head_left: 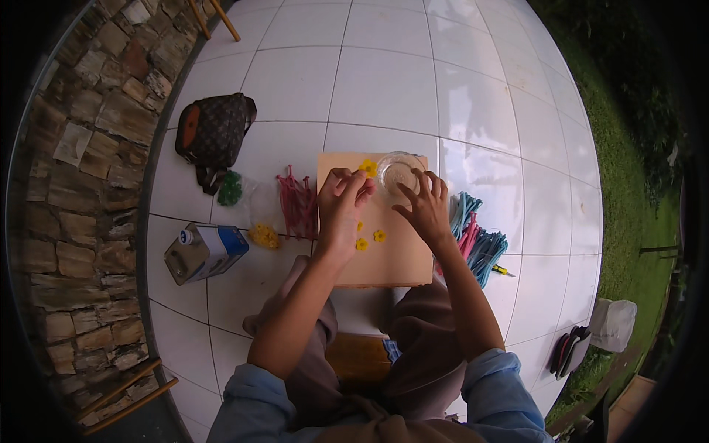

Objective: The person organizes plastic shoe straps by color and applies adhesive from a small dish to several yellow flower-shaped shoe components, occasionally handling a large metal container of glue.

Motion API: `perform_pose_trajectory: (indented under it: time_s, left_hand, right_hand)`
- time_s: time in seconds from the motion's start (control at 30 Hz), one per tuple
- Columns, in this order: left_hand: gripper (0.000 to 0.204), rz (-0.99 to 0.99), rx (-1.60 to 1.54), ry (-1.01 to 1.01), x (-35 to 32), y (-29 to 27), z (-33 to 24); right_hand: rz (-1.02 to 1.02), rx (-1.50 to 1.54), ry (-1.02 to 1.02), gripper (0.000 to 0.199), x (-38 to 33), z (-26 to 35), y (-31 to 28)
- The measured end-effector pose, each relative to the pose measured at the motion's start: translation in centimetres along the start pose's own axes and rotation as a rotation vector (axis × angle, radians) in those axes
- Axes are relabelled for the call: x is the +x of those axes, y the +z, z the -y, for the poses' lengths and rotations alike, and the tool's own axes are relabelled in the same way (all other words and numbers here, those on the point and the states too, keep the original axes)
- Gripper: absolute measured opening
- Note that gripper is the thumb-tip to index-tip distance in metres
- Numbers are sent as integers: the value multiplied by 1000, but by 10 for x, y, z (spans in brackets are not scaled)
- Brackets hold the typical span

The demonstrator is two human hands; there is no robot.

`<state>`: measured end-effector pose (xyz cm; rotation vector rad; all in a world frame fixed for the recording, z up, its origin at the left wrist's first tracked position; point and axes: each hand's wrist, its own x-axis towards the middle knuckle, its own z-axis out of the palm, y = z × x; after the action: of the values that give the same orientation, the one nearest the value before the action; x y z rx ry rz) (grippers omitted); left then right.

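My left hand pinches a small yellow plastic-looking flower between thumb and fingertips, above the far part of a tan board. Beside that flower stands a clear round glass dish. My right hand reaches over the dish's near right side with its fingers spread and curved; whether the fingertips touch the glass I cannot tell. Several more yellow flowers lie on the board near my left wrist, one of them partly hidden by it.
Left of the board lie pink stems, a bag of yellow pieces, green pieces, a metal can and a brown backpack. On the right are teal stems, pink stems and a yellow-handled tool.
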<state>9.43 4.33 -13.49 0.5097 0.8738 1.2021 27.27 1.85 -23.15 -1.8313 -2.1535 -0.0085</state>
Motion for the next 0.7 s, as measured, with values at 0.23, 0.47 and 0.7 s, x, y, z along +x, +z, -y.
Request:
perform_pose_trajectory:
  time_s: [0.23,0.47,0.7]
  left_hand:
    - [10,4,-5,10,1,0,0]
    - [10,-3,0,-10,4,-3,0]
    - [11,2,-2,-3,3,-3,-2]
  right_hand:
    - [27,64,50,63,4,5,-1]
    - [126,45,54,61,10,4,5]
    - [68,67,6,50,9,4,1]
